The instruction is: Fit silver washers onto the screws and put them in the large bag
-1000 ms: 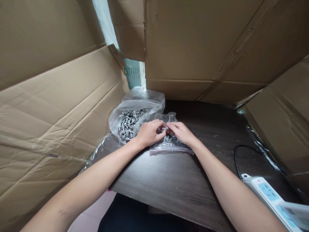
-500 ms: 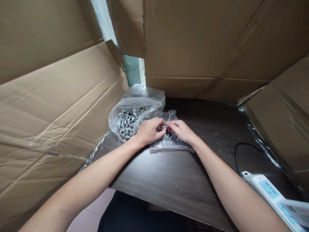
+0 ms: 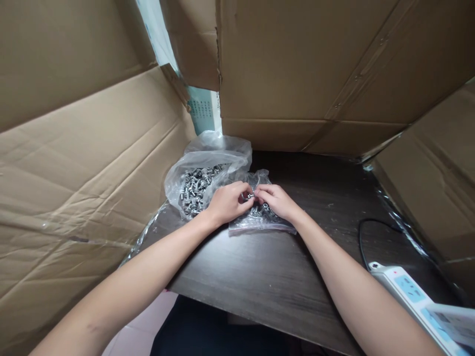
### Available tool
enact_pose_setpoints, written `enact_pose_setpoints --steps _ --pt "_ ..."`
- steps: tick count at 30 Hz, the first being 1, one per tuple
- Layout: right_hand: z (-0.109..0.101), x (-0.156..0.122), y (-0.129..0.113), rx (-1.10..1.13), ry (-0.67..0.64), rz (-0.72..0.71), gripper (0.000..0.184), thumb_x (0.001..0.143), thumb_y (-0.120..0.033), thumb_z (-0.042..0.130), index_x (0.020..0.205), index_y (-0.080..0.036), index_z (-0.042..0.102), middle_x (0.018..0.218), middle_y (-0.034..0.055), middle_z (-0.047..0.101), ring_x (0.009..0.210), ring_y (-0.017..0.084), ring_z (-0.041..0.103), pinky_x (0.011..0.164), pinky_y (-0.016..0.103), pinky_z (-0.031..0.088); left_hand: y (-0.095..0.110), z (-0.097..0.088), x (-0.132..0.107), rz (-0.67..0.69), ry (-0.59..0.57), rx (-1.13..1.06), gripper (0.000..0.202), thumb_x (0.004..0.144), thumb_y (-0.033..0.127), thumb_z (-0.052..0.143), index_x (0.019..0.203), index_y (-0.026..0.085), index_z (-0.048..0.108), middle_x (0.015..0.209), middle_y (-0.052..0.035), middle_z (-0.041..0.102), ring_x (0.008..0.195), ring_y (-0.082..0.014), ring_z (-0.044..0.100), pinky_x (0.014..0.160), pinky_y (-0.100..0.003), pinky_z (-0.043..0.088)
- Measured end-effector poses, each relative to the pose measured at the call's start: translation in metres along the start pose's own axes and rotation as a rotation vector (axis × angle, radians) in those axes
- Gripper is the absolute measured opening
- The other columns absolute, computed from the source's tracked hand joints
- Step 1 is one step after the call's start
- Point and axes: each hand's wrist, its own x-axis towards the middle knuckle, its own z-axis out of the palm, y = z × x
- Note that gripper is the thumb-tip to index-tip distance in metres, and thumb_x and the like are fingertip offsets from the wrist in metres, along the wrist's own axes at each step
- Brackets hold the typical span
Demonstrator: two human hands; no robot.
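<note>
My left hand [image 3: 227,201] and my right hand [image 3: 276,200] meet fingertip to fingertip over a small clear bag [image 3: 260,222] lying on the dark wooden table [image 3: 267,277]. Between the pinched fingers of both hands sits a small metal bolt [image 3: 249,196]. To the left of my left hand stands a larger crumpled clear plastic bag [image 3: 202,170], open and holding several silvery bolts. The small bag under my hands also holds metal pieces, partly hidden by my fingers.
Brown cardboard sheets wall in the table on the left [image 3: 81,158], back [image 3: 304,74] and right [image 3: 438,168]. A white power strip [image 3: 411,296] lies at the table's right front, with a black cable [image 3: 361,237] curving behind it.
Both hands stay pinched together on the bolt over the small bag, with only slight finger shifts. The view has drifted a little.
</note>
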Motion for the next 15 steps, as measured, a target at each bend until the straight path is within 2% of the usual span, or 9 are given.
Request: enact_pose_setpoints --steps 9,15 --pt "-0.0012 -0.0011 -0.0034 -0.031 -0.010 -0.045 0.034 0.087 -0.043 0.054 0.063 -0.018 0.056 0.062 -0.0009 0.052 0.064 0.015 0.047 0.064 0.030 0.033 -0.0004 0.0003 -0.0006 -0.015 0.010 -0.022 0.006 0.084 0.022 0.068 0.088 0.018 0.067 0.079 0.0003 0.065 0.069 -0.0138 0.060 0.067 -0.026 0.044" --pt "0.0004 0.0000 -0.0022 -0.026 0.021 -0.018 0.035 0.086 -0.042 0.052 0.060 -0.019 0.052 0.060 -0.0005 0.052 0.062 0.015 0.046 0.063 0.029 0.034 -0.0019 0.0004 0.0006 -0.008 0.004 -0.030 0.009 0.087 0.026 0.068 0.091 0.018 0.068 0.080 -0.0002 0.065 0.069 -0.0137 0.061 0.066 -0.026 0.045"
